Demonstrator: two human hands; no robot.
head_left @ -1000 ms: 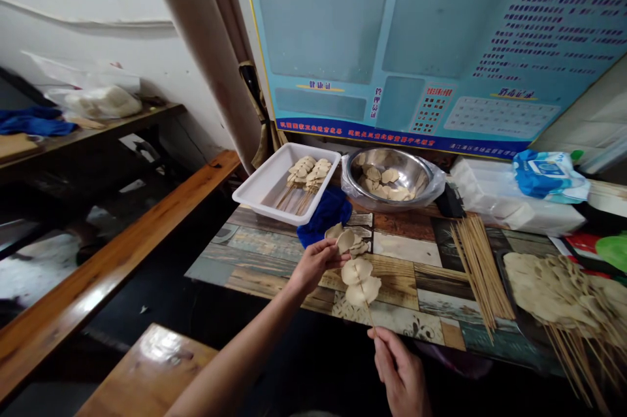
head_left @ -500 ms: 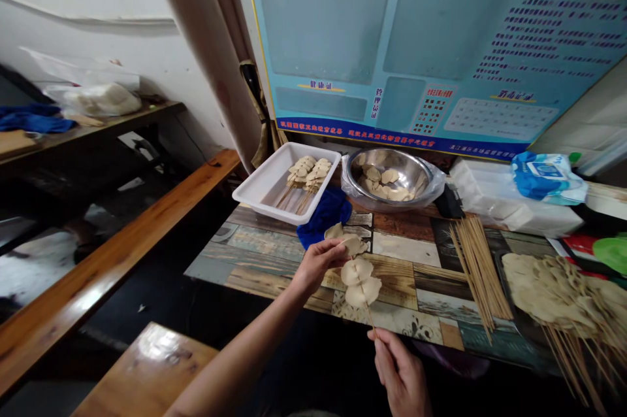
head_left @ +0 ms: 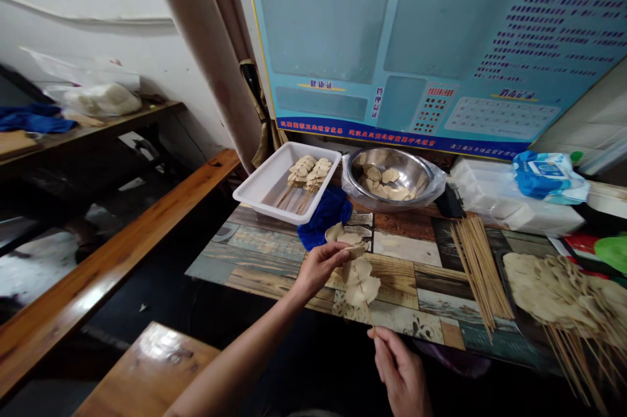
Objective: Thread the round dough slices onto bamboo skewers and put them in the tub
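My right hand (head_left: 399, 365) is closed around the lower end of a bamboo skewer (head_left: 369, 320), which points up and away over the table edge. Threaded on it are pale beige food slices (head_left: 361, 285), thin and rounded; their exact kind I cannot make out. My left hand (head_left: 321, 266) pinches another pale slice (head_left: 356, 250) between thumb and fingers, at the skewer's upper end. The skewer's tip is hidden there. Just beyond the fingers, more loose slices (head_left: 337, 232) lie on the table.
Behind stand a white tray (head_left: 255, 197) with finished skewers and a steel bowl (head_left: 418, 172) holding slices. A blue cloth (head_left: 321, 214) lies between. Bare skewers (head_left: 477, 273) and a pile of loaded skewers (head_left: 553, 286) are at right. A wooden bench (head_left: 127, 260) runs along the left.
My left hand has shifted slightly right, and the slice in its fingers has tipped from face-up to nearly edge-on. My right hand stays in place on the skewer.
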